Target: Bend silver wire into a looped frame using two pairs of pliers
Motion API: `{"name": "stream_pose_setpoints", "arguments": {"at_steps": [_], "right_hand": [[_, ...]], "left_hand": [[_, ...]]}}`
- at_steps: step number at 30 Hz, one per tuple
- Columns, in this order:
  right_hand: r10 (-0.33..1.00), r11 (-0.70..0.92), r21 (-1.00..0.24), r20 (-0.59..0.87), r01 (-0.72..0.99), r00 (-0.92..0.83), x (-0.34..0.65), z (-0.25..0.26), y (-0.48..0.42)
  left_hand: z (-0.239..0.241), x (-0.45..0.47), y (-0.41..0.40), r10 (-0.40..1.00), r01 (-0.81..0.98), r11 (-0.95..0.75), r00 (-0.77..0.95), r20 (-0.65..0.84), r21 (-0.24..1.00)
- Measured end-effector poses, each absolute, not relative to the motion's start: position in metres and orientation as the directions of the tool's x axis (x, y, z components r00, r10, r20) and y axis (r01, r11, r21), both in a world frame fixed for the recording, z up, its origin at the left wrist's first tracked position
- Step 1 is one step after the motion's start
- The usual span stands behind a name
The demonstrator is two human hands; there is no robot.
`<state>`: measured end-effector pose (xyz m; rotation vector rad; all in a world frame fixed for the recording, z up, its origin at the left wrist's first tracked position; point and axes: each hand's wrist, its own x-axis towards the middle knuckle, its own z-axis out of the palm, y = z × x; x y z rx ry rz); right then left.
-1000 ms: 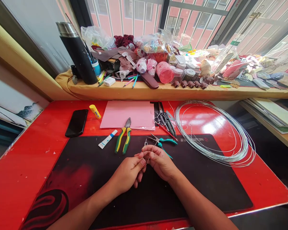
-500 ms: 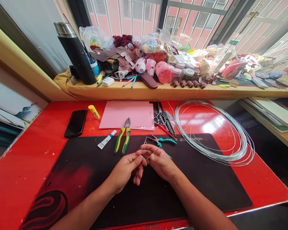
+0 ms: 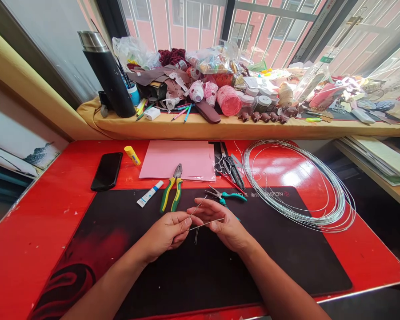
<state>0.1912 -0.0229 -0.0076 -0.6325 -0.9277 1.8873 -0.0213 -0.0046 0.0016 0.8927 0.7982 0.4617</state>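
A thin piece of bent metal wire (image 3: 205, 223) is pinched between the thumb and fingers of my left hand (image 3: 168, 233). Its strands splay out, one toward my right palm, one up and away, and others downward. My right hand (image 3: 231, 229) is cupped around the right side of the wire, its fingers stretched and apart from the thumb. One strand crosses close to the right thumb; I cannot tell whether they touch. Just beyond the hands lie teal-handled needle-nose pliers (image 3: 231, 195), partly hidden by my right fingers. Green-and-yellow combination pliers (image 3: 176, 189) rest on the black mat (image 3: 126, 275).
A large wire coil (image 3: 336, 213) lies at the right on the red table (image 3: 26, 249). Behind the mat are a phone (image 3: 106, 171), a glue stick (image 3: 132, 155), pink paper (image 3: 166, 155), scissors (image 3: 223, 165) and a cutter (image 3: 236, 172). A small tube (image 3: 150, 194) sits left of the pliers.
The wire has turned in my fingers, with strands now pointing downward and to the right. My left hand has drawn slightly left, and the right fingers have opened away from it.
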Motion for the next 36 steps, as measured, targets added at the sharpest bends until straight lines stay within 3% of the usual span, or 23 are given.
{"name": "stream_pose_setpoints", "arguments": {"at_steps": [4,10,15,28,36], "right_hand": [[0.899,-0.288,-0.822,-0.055,-0.492,-0.434,0.191,-0.008,-0.023],[0.941,-0.229,-0.852,-0.07,-0.471,-0.33,0.189,-0.011,-0.021],[0.941,-0.174,-0.895,-0.028,-0.41,-0.338,0.185,-0.011,-0.023],[0.843,-0.242,-0.917,-0.038,-0.316,-0.536,0.19,-0.008,-0.027],[0.911,-0.313,-0.893,-0.186,-0.324,-0.367,0.187,-0.016,-0.028]], "left_hand": [[0.006,-0.023,-0.004,0.643,-0.078,0.608,0.633,-0.432,0.79],[0.008,-0.012,-0.007,0.736,-0.416,0.653,0.544,-0.402,0.633],[0.004,-0.006,-0.006,0.788,-0.498,0.615,0.43,-0.442,0.612],[0.009,-0.021,0.007,0.895,-0.384,0.435,0.281,-0.346,0.815],[0.006,-0.031,0.009,0.9,-0.069,0.287,0.361,-0.244,0.955]]}}
